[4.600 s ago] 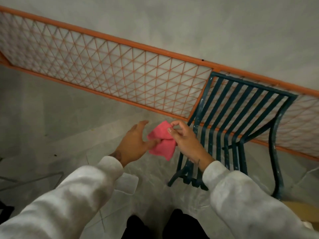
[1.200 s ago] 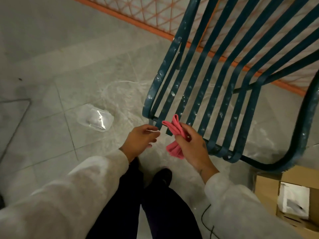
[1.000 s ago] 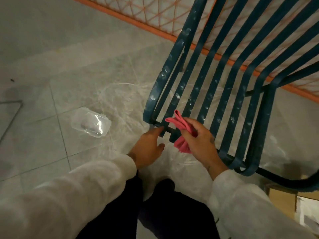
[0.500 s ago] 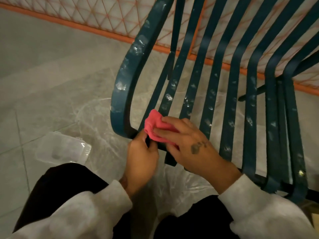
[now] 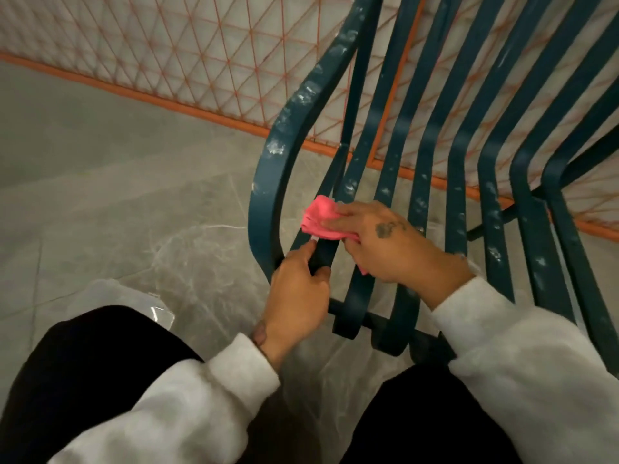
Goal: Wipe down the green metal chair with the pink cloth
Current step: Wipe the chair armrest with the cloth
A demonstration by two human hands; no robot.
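Observation:
The green metal chair (image 5: 455, 182) fills the right of the view, its slatted seat and back flecked with white spots. My right hand (image 5: 385, 242) presses the bunched pink cloth (image 5: 318, 217) flat on the leftmost seat slats. My left hand (image 5: 298, 289) grips a slat at the seat's front left corner, just below the cloth, thumb and fingers wrapped round the metal.
An orange mesh fence panel (image 5: 187, 55) runs along the back behind the chair. A clear plastic container (image 5: 134, 299) lies on the grey tiled floor at my left knee. My dark trouser legs fill the bottom of the view.
The view has closed in on the chair. My right hand has slid the cloth up the left slats, and my left hand has taken hold of a slat at the seat's front corner.

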